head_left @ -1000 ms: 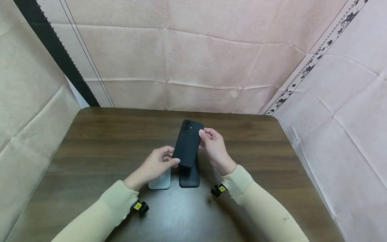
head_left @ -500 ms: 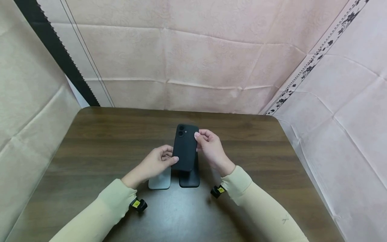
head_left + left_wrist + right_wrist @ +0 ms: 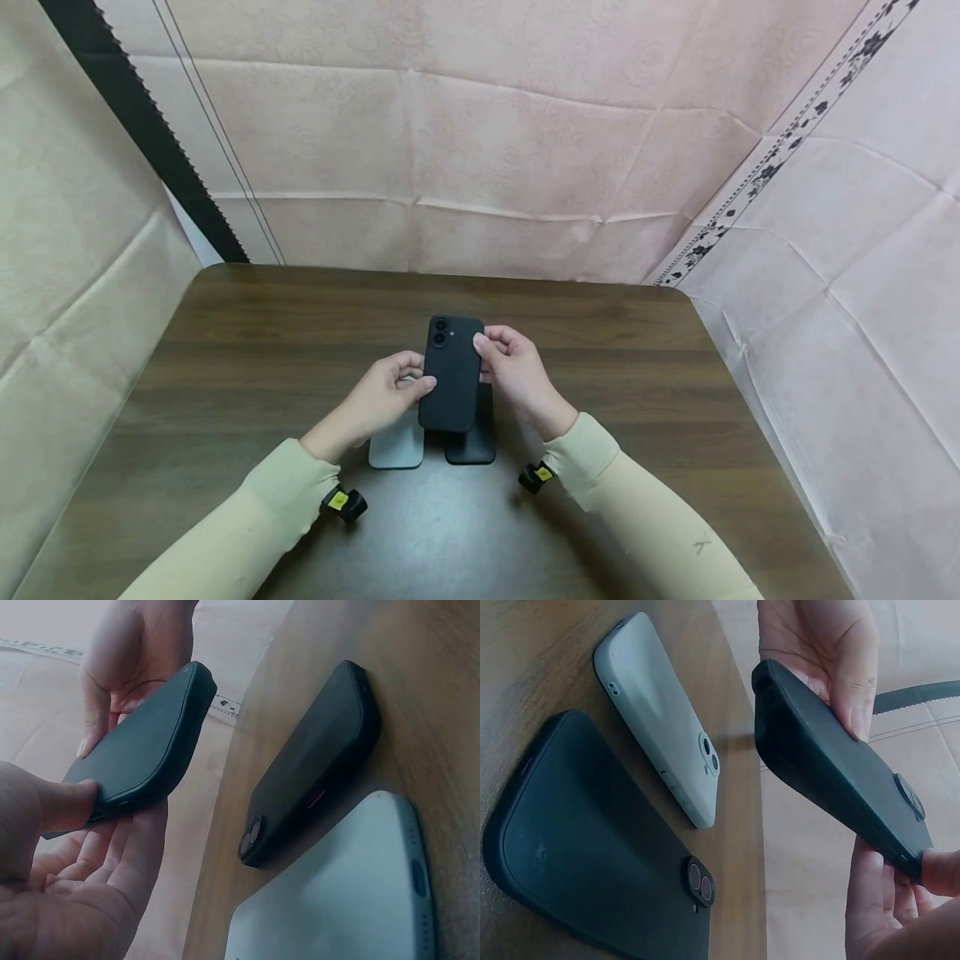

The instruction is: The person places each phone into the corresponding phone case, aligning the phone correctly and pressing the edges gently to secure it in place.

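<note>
A black phone (image 3: 452, 375), camera side up, is held above the table between both hands. My left hand (image 3: 381, 396) pinches its lower left edge, thumb on the back and fingers underneath. My right hand (image 3: 521, 379) grips the upper right edge the same way, near the camera corner. Below it a second black phone (image 3: 592, 847) lies flat on the table, partly covered in the head view. Beside that, to the left, lies a pale blue-green phone (image 3: 660, 712), also with its lenses up. The held phone's underside is hidden.
The dark wood-grain table (image 3: 300, 333) has rounded far corners. Pale patterned cloth (image 3: 517, 158) hangs behind it, with more cloth on both sides. Each wrist wears a small black camera, such as the left wrist camera (image 3: 347, 505).
The held black phone has moved left and slightly toward the person, and has turned more upright in the head view. Both hands travel with it. The two phones on the table stay put.
</note>
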